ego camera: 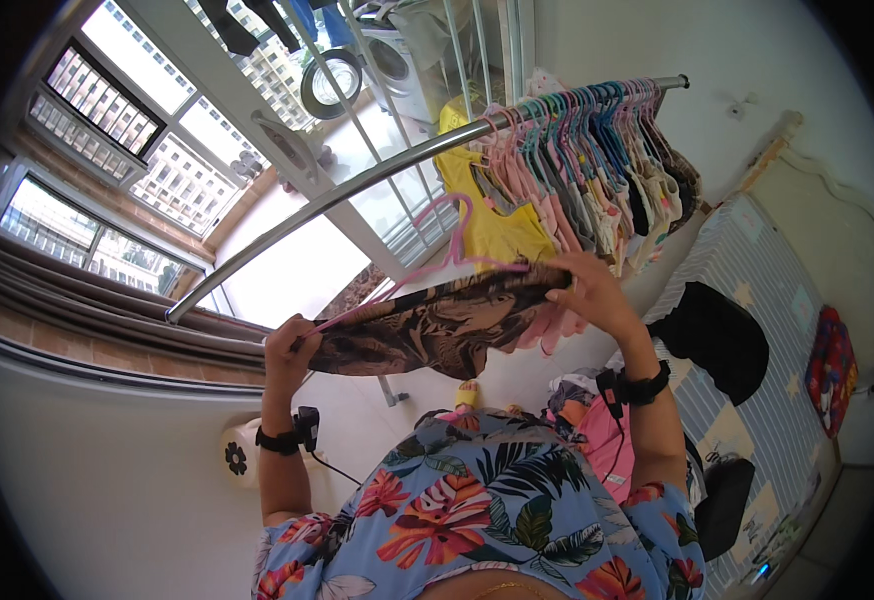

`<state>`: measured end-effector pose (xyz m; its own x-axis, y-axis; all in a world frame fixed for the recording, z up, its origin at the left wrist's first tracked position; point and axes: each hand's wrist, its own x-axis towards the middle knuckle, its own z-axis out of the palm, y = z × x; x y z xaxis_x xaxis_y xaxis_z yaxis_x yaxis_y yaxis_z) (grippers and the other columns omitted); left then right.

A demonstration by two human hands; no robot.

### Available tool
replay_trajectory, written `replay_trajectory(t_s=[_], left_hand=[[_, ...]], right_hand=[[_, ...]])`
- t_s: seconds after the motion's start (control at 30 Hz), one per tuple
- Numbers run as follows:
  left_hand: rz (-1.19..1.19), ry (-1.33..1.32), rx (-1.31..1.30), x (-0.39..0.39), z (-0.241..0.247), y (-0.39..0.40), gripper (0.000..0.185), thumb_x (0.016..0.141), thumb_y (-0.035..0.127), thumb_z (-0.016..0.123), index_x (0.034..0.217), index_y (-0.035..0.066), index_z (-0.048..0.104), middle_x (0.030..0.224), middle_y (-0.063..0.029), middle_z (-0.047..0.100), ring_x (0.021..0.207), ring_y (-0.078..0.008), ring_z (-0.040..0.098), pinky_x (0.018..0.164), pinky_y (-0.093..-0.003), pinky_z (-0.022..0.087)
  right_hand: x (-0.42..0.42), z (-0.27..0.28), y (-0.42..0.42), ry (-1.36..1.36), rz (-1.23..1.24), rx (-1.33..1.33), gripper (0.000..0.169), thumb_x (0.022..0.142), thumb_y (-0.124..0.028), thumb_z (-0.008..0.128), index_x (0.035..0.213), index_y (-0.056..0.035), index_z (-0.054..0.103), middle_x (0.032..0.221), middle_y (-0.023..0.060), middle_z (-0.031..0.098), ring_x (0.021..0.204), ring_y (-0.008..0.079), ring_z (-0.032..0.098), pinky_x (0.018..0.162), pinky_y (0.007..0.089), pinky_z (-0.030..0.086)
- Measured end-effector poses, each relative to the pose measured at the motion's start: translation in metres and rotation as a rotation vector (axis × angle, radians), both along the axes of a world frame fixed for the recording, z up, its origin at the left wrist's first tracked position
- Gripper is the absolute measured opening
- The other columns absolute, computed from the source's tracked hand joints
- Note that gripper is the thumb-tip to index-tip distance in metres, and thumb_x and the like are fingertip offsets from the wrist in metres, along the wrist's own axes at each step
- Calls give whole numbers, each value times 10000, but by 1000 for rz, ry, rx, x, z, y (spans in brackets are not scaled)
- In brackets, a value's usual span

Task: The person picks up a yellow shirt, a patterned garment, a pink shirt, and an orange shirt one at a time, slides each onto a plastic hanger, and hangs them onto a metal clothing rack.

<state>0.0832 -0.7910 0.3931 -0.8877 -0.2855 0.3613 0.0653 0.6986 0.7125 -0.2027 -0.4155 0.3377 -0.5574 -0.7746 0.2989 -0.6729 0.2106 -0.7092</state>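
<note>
A brown-and-black patterned garment [422,330] hangs stretched between my hands, below a metal clothes rail. Its pink hanger [452,251] runs along the garment's upper edge, with the hook pointing up and away from me. My left hand [291,349] grips the garment and the hanger's left end. At the other end, my right hand [591,292] pinches the garment's upper corner near the hanger's arm. The hook appears to be in front of the metal rail [354,187]; no contact between them can be made out.
Many garments on hangers crowd the rail's right part, a yellow top [493,202] nearest. A striped bed [771,300] at the right bears a black garment [722,341] and a black bag [726,502]. Piled clothes [606,435] lie low by my right side. Windows and a glass door stand beyond.
</note>
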Motion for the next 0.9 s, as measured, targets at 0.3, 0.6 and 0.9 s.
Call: replay_trajectory(t_s=[0.3, 0.6, 0.9], left_hand=[[43, -33, 153, -13, 4, -7, 69, 822, -16, 633, 832, -7, 565, 718, -18, 507, 669, -96, 468, 622, -229, 385], [71, 47, -212, -98, -61, 10, 365, 810, 13, 653, 1164, 26, 562, 1170, -169, 577, 1123, -334, 533, 953, -397, 439], [-127, 130, -255, -212, -66, 58, 381, 864, 122, 606, 1231, 44, 538, 1159, -140, 572, 1111, -344, 520, 1082, -492, 270]], right_hand=[[35, 4, 6, -56, 20, -10, 254, 849, -167, 710, 1034, -48, 583, 796, 69, 518, 757, 218, 541, 716, 315, 433], [73, 6, 18, -770, 69, -7, 172, 980, -169, 561, 997, 1, 578, 758, -48, 456, 716, 34, 421, 604, 218, 383], [55, -8, -20, -1080, -121, -197, 214, 984, -211, 563, 984, -8, 629, 856, -74, 568, 783, 10, 478, 692, 201, 415]])
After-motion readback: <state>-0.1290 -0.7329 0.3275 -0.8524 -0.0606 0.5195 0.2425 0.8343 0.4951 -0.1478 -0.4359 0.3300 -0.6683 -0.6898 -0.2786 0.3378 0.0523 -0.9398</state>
